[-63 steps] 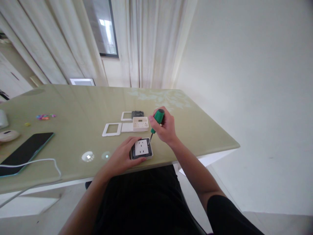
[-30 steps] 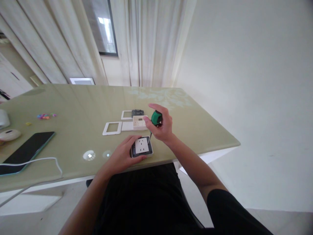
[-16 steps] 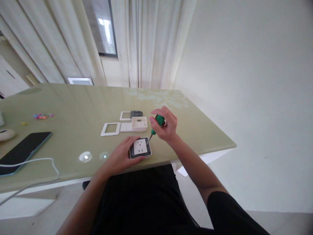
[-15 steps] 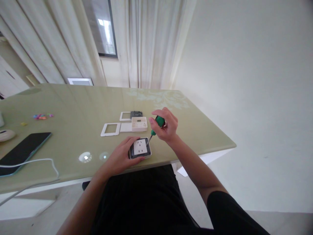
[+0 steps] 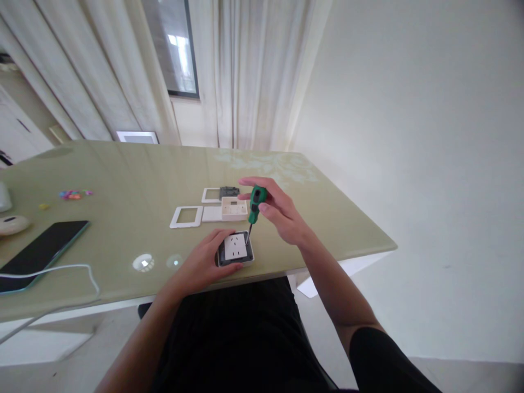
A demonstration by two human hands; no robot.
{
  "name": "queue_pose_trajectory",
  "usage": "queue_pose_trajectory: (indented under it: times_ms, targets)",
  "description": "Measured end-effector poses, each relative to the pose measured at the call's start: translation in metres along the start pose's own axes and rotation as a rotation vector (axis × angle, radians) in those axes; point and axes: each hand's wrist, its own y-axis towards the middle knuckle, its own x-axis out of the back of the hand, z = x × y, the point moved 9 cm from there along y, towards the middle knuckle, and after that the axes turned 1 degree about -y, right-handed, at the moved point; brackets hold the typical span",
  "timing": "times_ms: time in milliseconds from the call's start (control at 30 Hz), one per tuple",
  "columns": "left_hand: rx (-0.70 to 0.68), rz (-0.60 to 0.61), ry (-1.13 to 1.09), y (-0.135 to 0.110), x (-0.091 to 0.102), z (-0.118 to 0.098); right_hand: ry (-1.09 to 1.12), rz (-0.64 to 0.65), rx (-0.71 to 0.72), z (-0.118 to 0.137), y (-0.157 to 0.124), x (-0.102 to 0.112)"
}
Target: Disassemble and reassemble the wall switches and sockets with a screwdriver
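Observation:
A wall socket [image 5: 235, 247] with a white face and dark frame lies in a white box near the table's front edge. My left hand [image 5: 204, 256] grips it from the left, fingers over the far side and thumb along the near side. In my right hand [image 5: 278, 210] is a screwdriver [image 5: 256, 203] with a green and black handle, held between the thumb and loosely stretched fingers. It stands nearly upright, its shaft meeting the socket's right side; the very tip is too small to make out.
Beyond the socket lie a white frame [image 5: 186, 216], a white plate [image 5: 212, 213], an open white box [image 5: 234, 209], and a grey socket module [image 5: 229, 192] by another frame [image 5: 210, 195]. A phone [image 5: 43, 254], a white cable [image 5: 88, 267] and small colourful pieces [image 5: 73, 194] are left.
My right hand has loosened its wrap and its fingers have stretched out to the left. The screwdriver handle has swung left, more upright. My left hand and the socket have stayed put.

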Motion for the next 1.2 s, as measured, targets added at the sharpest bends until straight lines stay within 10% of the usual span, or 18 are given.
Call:
queue_pose_trajectory:
  times_ms: [100, 267, 400, 600, 767, 967, 1200]
  targets:
    - [-0.002, 0.004, 0.0, -0.001, -0.001, 0.001, -0.037, 0.116, 0.025, 0.011, 0.002, -0.002]
    - [-0.003, 0.007, 0.003, -0.001, -0.002, 0.002, -0.589, -0.068, 0.126, 0.028, 0.002, 0.013]
    - [-0.005, 0.013, -0.004, -0.001, -0.002, 0.002, -0.258, 0.165, 0.045, 0.017, 0.001, -0.003]
    - [0.006, 0.011, -0.007, -0.001, -0.003, 0.003, -0.609, -0.176, 0.171, 0.018, 0.003, 0.013]
    - [0.005, 0.024, -0.004, -0.001, -0.004, 0.002, -0.372, 0.082, 0.085, 0.007, 0.011, -0.006]
    - [0.008, 0.014, -0.008, -0.001, -0.002, 0.0, -0.673, -0.116, 0.123, 0.018, 0.007, 0.009]
    - [0.005, 0.008, -0.01, 0.0, -0.003, 0.001, -0.364, 0.069, 0.046, 0.022, 0.008, 0.001]
